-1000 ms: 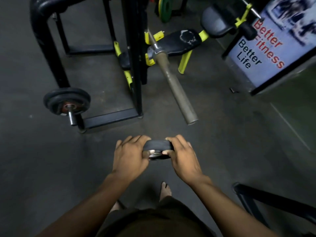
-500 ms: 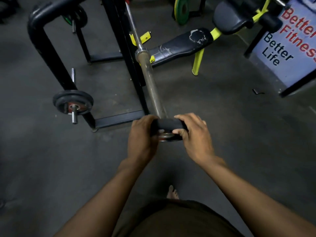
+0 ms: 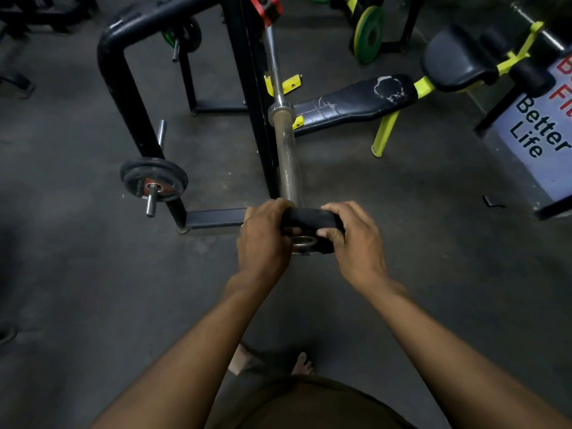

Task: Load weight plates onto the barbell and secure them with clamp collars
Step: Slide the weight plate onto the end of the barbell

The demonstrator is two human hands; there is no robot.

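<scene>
A small black weight plate (image 3: 309,219) with a metal centre ring is held upright at the near end of the barbell sleeve (image 3: 286,159). My left hand (image 3: 263,239) grips its left rim and my right hand (image 3: 353,239) grips its right rim, thumb on the near face. The sleeve's tip is hidden behind the plate, so I cannot tell whether it has entered the hole. The barbell runs away from me through the black rack (image 3: 250,88), past a red clamp collar (image 3: 266,7) near the top.
A black plate (image 3: 153,179) sits on a storage peg at the left of the rack. A dark bench (image 3: 353,100) with yellow legs stands to the right, a green plate (image 3: 368,34) beyond it, and a printed sign (image 3: 541,134) at far right. My feet are below.
Both hands carried the plate forward from in front of my body up to the end of the barbell sleeve, and my view has closed in on the rack.
</scene>
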